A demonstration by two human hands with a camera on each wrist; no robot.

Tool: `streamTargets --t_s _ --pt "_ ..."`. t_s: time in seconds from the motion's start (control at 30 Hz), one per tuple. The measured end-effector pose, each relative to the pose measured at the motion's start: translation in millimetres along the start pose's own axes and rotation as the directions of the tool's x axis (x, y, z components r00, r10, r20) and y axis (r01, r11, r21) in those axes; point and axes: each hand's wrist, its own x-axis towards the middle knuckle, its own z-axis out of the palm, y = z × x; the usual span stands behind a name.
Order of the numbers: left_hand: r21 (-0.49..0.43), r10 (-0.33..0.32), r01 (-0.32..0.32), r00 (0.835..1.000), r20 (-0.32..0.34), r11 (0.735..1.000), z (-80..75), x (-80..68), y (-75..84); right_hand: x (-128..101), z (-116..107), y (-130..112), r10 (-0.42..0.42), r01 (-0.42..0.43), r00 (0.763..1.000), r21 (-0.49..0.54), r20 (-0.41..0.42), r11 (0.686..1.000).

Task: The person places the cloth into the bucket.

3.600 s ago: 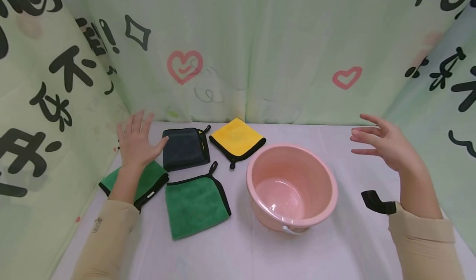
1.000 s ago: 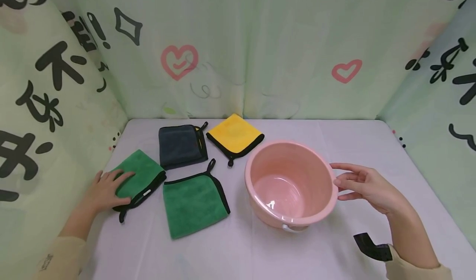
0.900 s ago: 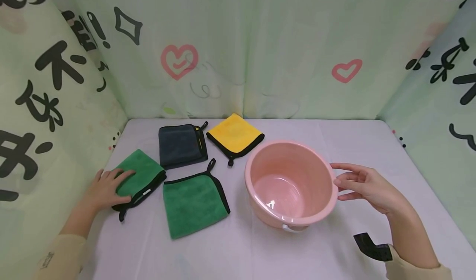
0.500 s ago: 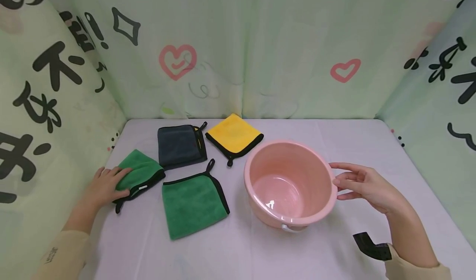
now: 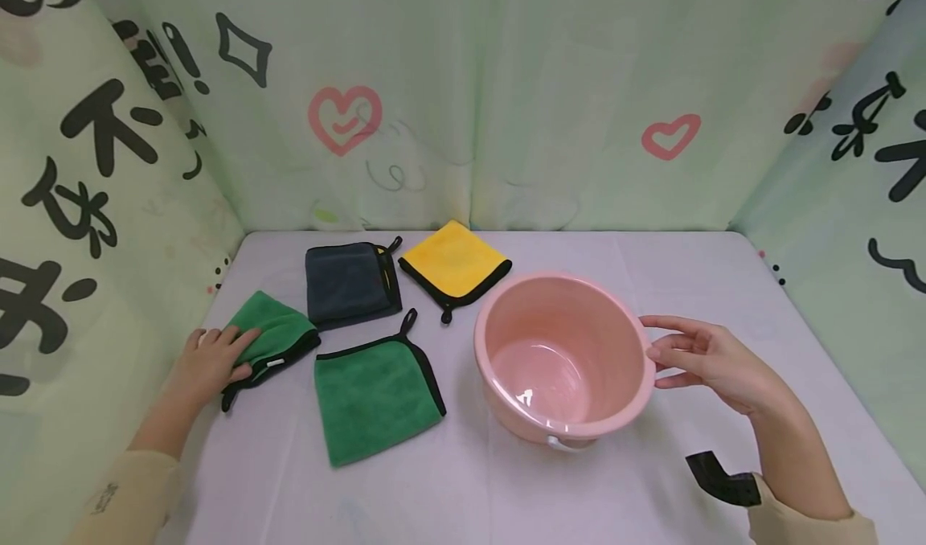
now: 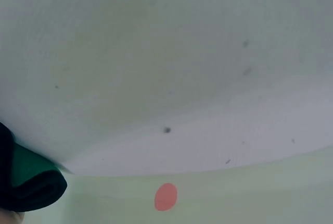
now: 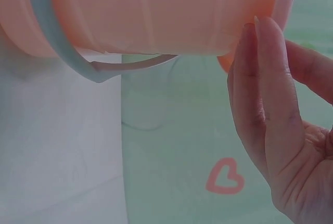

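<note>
My left hand grips the near left side of a folded green towel with black edging and a small white label. The towel bunches up between thumb and fingers, and part of it is hidden under the hand. In the left wrist view, only a corner of the green towel shows at lower left. On the other side, my right hand touches the right rim of a pink bucket with extended fingers. The right wrist view shows those fingertips at the bucket's rim.
A second green towel lies flat left of the bucket. Behind it are a dark grey folded towel and a yellow one with black trim. The bucket's pale handle hangs at its front. Patterned curtains enclose the white-covered table.
My left hand came down from above the left green towel onto its side, then gathered it, wrinkling it and shifting its near corner. My right hand moved in to the bucket's rim and stays there.
</note>
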Motion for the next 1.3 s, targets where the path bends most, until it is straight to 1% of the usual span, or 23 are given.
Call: streamTargets --t_s 0.1,0.27,0.5,0.6,0.8,0.87,0.97,1.03,1.13,1.23,1.3 --pt "0.008 -0.006 0.006 1.000 -0.014 1.000 0.3 -0.6 1.9 0 0 0 -0.001 0.001 1.000 -0.004 -0.004 1.000" --pt "0.042 0.015 -0.012 0.997 -0.069 0.999 1.5 -1.8 4.0 1 1 0 0.006 -0.006 1.000 -0.020 -0.015 1.000" --pt "0.091 0.033 -0.024 0.994 -0.106 0.996 2.9 -2.0 6.7 0 2 0 0.005 -0.006 1.000 -0.014 -0.020 1.000" --pt "0.115 0.050 -0.034 0.989 -0.141 0.993 3.8 -3.0 6.6 0 2 -1 0.014 -0.014 1.000 -0.013 -0.021 1.000" --pt "0.153 0.085 -0.053 0.973 -0.212 0.987 2.7 -2.3 5.6 -1 3 -2 0.043 -0.044 0.998 -0.031 -0.039 0.999" --pt "0.161 0.087 -0.051 0.971 -0.223 0.986 1.5 -1.5 4.9 -1 3 -2 0.045 -0.046 0.998 -0.032 -0.041 0.998" --pt "0.157 0.081 -0.041 0.963 -0.257 0.987 -1.6 -1.0 5.6 -1 3 -1 0.045 -0.046 0.998 -0.028 -0.043 0.999" --pt "0.157 0.077 -0.032 0.953 -0.293 0.987 -3.5 -0.6 6.1 -1 3 -1 0.042 -0.043 0.998 -0.027 -0.043 0.999" --pt "0.160 0.084 -0.025 0.924 -0.373 0.987 -5.8 0.6 6.6 -1 4 -1 0.036 -0.037 0.998 -0.027 -0.042 0.999" --pt "0.171 0.106 -0.027 0.874 -0.474 0.985 -7.6 3.1 6.6 -1 4 -1 0.024 -0.025 0.999 -0.024 -0.039 0.999" --pt "0.171 0.124 -0.035 0.830 -0.545 0.985 -9.8 5.6 7.1 -1 4 -1 0.016 -0.016 0.999 -0.019 -0.034 1.000"
